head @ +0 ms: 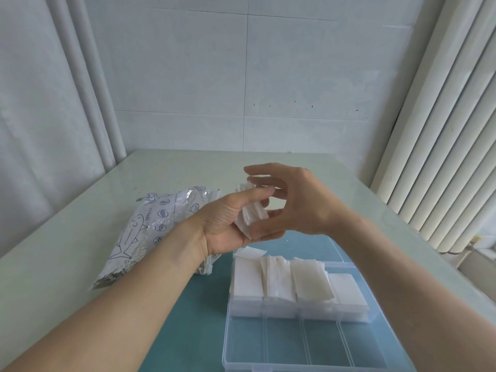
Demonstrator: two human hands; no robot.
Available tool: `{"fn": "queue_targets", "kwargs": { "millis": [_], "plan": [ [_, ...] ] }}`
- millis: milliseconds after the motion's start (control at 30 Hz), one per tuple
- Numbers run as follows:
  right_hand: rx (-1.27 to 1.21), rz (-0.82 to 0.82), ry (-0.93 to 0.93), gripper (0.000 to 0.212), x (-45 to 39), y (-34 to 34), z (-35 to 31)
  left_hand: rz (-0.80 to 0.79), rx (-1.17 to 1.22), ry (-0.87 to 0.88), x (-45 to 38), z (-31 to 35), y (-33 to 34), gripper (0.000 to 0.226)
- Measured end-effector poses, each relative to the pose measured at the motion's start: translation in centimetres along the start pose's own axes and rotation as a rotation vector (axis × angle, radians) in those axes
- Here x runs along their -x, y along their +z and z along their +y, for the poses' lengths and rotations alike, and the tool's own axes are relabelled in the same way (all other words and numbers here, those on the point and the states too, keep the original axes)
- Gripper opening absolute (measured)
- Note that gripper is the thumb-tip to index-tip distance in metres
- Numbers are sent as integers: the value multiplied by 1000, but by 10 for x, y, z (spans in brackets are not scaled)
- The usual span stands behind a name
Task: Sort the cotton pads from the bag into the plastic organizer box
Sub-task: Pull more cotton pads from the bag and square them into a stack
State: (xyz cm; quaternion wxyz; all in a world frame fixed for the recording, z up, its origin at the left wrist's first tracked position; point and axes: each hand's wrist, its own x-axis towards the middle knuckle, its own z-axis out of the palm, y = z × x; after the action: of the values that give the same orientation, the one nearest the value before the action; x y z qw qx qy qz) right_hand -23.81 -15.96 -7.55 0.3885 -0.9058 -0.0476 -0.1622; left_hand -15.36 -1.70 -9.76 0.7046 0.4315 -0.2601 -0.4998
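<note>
1. A small stack of white cotton pads (251, 210) sits in your left hand (228, 226), raised above the table, between the bag and the organizer box.
2. Your left hand is palm-up, its thumb and fingers curled round the stack and gripping it.
3. Your right hand (298, 202) is just beside the stack with its fingers loosely spread and bent; its thumb tip reaches the lower edge of the pads, but you cannot tell whether it pinches them.
4. The clear plastic organizer box (300, 342) lies open below your hands. Its far row of four compartments holds stacks of pads (290, 277); the near row shows only the blue beneath.
5. One loose pad (251, 252) lies just behind the box's far left corner.
6. The silver bag (150, 226), printed with a fish and shells, lies crumpled to the left of the box, partly under your left wrist.
7. Box and bag rest on a blue mat (198, 304) on a pale table (67, 232).
</note>
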Motion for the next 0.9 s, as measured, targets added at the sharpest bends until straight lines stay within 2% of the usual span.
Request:
{"fn": "queue_targets", "kwargs": {
  "millis": [100,167,233,367,500,567,633,700,800,900],
  "plan": [
    [207,-56,6,104,0,-1,-3,-50,-144,-38,2,0,1,26],
    [244,-85,16,99,1,-1,-5,-77,-152,-32,2,-1,2,20],
    [240,-70,-10,83,2,1,-6,-71,-140,-37,1,-3,2,13],
    [249,10,-70,58,1,6,-5,-112,-134,-52,4,-2,3,19],
    [190,34,-37,60,0,8,-3,-46,-122,-46,4,0,5,21],
    [113,-41,9,59,0,-3,1,-41,-190,-64,5,1,5,26],
    [-84,-208,58,44,3,-22,7,-14,-306,-94,6,3,3,31],
    [-205,-285,69,30,7,-31,12,-32,-376,-130,6,3,1,37],
    [-191,-222,90,13,5,-23,15,-104,-366,-142,3,-2,-4,56],
    [-173,-150,113,9,1,-17,19,-173,-310,-103,-1,-4,-9,83]
  ]
}}
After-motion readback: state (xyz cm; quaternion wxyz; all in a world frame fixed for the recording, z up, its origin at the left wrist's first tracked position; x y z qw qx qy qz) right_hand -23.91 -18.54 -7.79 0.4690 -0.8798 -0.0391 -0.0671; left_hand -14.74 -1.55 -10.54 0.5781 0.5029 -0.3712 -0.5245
